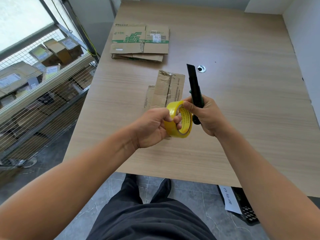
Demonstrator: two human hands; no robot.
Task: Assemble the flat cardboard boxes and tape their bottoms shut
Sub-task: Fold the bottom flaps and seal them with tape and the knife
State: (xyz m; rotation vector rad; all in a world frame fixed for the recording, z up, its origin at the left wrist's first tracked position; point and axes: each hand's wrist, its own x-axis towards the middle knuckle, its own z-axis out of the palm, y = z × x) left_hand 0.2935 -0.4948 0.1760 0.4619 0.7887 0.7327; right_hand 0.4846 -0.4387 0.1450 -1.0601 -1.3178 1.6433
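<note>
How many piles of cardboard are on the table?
2. A green-printed stack lies on the table's far side. A plain flat box lies nearer, partly behind the tape roll. The stack may hide more boxes.

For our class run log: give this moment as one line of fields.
left hand: holds tape roll | right hand: holds utility knife | flat boxes: unassembled on table

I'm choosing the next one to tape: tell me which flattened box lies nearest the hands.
The plain brown flattened box bearing old tape, just beyond the yellow tape roll; the green-printed stack lies farther back.
</note>
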